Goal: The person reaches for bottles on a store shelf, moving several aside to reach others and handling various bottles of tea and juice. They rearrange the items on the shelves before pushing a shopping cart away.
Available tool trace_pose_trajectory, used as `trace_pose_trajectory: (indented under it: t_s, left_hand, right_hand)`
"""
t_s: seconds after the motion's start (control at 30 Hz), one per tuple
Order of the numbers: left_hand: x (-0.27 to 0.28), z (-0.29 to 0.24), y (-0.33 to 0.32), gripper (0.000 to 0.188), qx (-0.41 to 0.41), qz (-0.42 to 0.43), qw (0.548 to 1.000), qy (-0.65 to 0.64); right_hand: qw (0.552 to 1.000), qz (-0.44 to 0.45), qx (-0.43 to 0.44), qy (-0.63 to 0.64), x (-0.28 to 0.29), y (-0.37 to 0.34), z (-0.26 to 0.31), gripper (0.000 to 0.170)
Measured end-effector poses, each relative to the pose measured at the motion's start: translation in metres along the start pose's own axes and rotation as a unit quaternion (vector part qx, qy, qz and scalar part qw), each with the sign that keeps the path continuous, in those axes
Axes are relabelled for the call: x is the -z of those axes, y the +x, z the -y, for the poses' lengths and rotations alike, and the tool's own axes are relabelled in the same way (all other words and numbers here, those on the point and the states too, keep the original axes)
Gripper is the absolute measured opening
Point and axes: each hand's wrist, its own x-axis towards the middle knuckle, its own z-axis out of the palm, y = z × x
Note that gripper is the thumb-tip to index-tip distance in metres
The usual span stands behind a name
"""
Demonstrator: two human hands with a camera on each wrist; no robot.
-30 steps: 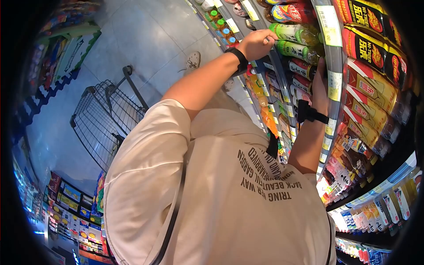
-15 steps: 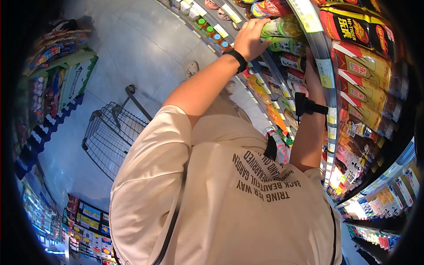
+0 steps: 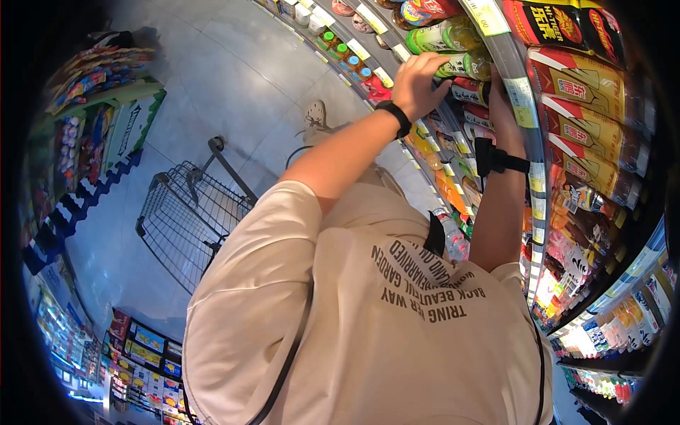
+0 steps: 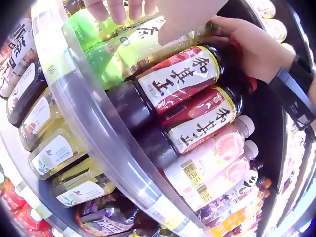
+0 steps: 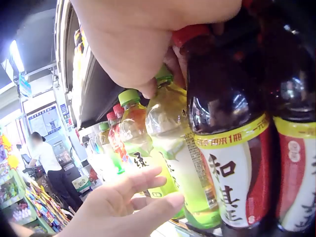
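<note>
Two green tea bottles (image 3: 464, 66) lie tilted on the rack, their bases toward the shelf lip. My left hand (image 3: 419, 86) reaches over the lip with its fingers extended. Its fingertips are right at the base end of the nearer tea bottle, as the left wrist view also shows. Behind the lip, my right hand (image 4: 259, 49) is at the cap end of the bottles. In the right wrist view its thumb and a finger pinch around the green cap (image 5: 164, 74). Dark plum drink bottles with red labels (image 4: 180, 79) lie directly beside the tea.
Pink-labelled bottles (image 4: 210, 160) follow along the same shelf. A clear shelf lip (image 4: 106, 128) with price tags runs across the front. Gold-labelled bottles (image 3: 577, 131) fill the shelf above. A wire shopping cart (image 3: 188, 216) stands behind on the floor. Farther off stands a person (image 5: 47, 165).
My left hand has uncurled its fingers and shifted along the shelf from the farther green tea bottle to the nearer one. My right arm stays reached in behind the lip.
</note>
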Motion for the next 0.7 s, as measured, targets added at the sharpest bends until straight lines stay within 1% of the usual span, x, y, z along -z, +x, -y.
trace_pose_trajectory:
  t_s: [0.03, 0.1, 0.17, 0.23, 0.33, 0.37, 0.47, 0.5, 0.6, 0.67, 0.7]
  left_hand:
    - [-0.007, -0.001, 0.001, 0.055, 0.001, -0.003, 1.0, 0.005]
    - [-0.016, -0.005, 0.001, 0.056, -0.002, -0.014, 1.0, 0.017]
    - [-0.021, -0.006, 0.002, 0.057, 0.007, -0.011, 0.999, 0.032]
    - [-0.021, -0.005, 0.001, 0.056, 0.005, -0.018, 0.999, 0.043]
    - [-0.025, 0.004, -0.002, 0.055, -0.001, -0.023, 0.999, 0.047]
    - [-0.026, 0.008, -0.003, 0.055, -0.003, -0.023, 0.999, 0.047]
    - [-0.024, 0.01, -0.005, 0.053, 0.007, -0.021, 0.999, 0.036]
    - [-0.023, 0.009, -0.004, 0.052, 0.013, -0.017, 0.999, 0.033]
    - [-0.022, 0.008, -0.003, 0.049, 0.032, -0.012, 0.999, 0.006]
    - [-0.025, 0.012, -0.005, 0.046, 0.051, -0.013, 0.998, -0.033]
    - [-0.024, 0.012, -0.005, 0.045, 0.045, -0.011, 0.999, -0.021]
  right_hand:
    - [0.998, 0.021, -0.01, -0.053, 0.001, 0.0, 0.001, 0.056]
    - [0.985, 0.065, -0.029, -0.157, 0.003, 0.003, 0.007, 0.049]
    - [0.988, 0.075, -0.075, -0.114, 0.004, 0.003, 0.019, 0.049]
    - [0.99, 0.072, -0.066, -0.099, -0.003, 0.005, -0.015, 0.051]
    - [0.991, 0.063, -0.032, -0.114, -0.007, 0.006, -0.039, 0.055]
    - [0.99, 0.062, -0.026, -0.125, -0.007, 0.005, -0.035, 0.057]
    - [0.986, 0.077, -0.066, -0.132, 0.006, 0.0, 0.022, 0.059]
    - [0.987, 0.079, -0.084, -0.113, 0.007, 0.0, 0.032, 0.059]
    - [0.986, 0.086, -0.094, -0.105, 0.01, 0.0, 0.033, 0.059]
    - [0.989, 0.094, -0.112, -0.024, 0.003, 0.002, 0.007, 0.058]
    - [0.985, 0.096, -0.132, 0.062, -0.005, 0.005, -0.03, 0.056]
